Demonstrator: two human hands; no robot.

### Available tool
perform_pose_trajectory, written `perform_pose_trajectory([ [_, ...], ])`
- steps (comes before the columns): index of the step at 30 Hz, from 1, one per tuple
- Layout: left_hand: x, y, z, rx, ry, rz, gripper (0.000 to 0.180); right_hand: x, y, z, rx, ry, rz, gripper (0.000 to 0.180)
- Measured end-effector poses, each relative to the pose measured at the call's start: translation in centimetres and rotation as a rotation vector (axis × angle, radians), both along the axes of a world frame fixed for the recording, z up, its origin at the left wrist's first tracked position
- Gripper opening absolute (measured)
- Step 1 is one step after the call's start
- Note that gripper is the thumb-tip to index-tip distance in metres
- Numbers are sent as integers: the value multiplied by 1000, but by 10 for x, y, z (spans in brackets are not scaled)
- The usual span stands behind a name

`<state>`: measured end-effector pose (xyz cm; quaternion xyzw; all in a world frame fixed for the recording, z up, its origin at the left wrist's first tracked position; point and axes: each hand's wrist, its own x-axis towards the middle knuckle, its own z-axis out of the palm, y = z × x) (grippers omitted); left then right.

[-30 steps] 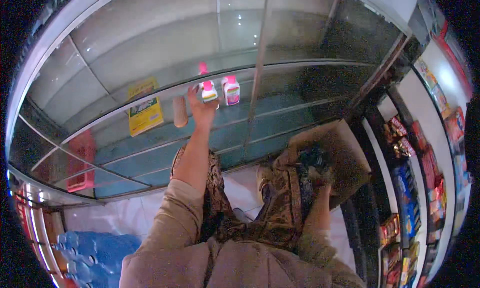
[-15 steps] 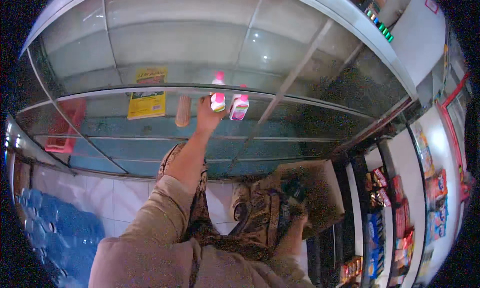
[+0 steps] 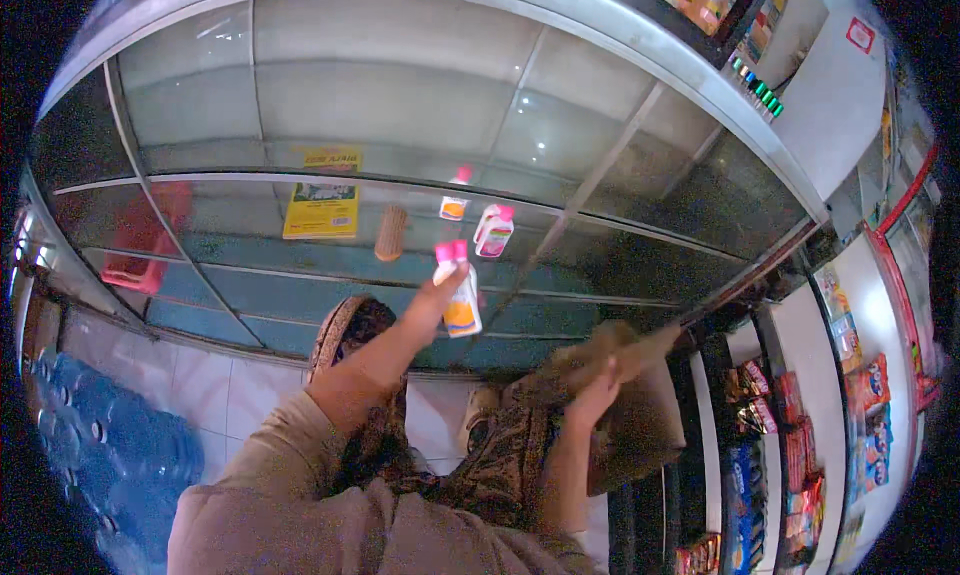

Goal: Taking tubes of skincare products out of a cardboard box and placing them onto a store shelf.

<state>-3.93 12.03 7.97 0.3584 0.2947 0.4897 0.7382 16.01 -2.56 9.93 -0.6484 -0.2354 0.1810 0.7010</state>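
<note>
My left hand [image 3: 437,300] is closed around two white bottles [image 3: 461,310] with pink caps and orange labels, held in front of the glass display case. Part of the second bottle is hidden behind the first and my fingers. Inside the case stand a similar orange-labelled bottle [image 3: 454,207] and a pink-labelled bottle [image 3: 494,231]. At the lower right, my right hand [image 3: 596,393] grips a raised flap of an open cardboard box [image 3: 645,415]. The flap hides most of the box's inside.
A yellow packet [image 3: 320,213], a ribbed brown cylinder [image 3: 391,233] and a red plastic basket [image 3: 150,240] sit in the case. Blue water jugs [image 3: 125,440] crowd the floor at left. Snack shelves [image 3: 790,375] rise at right, beside the box.
My left hand has come back from the shelf toward me, carrying the two bottles. The right hand has risen from the box's inside to its flap, which now stands up. The view shifted slightly.
</note>
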Motion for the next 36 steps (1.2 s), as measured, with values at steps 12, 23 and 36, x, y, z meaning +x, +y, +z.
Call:
perform_pose_trajectory([
  [12,1,-75,-10,-229,-170,-252,39,-108,28,-20,-133,-892,546,65],
  [23,28,-35,-84,-216,-336,-175,33,-81,28,-48,-174,-749,749,66],
  [36,36,-35,-83,597,371,-136,34,-36,24,-92,-96,-466,731,58],
])
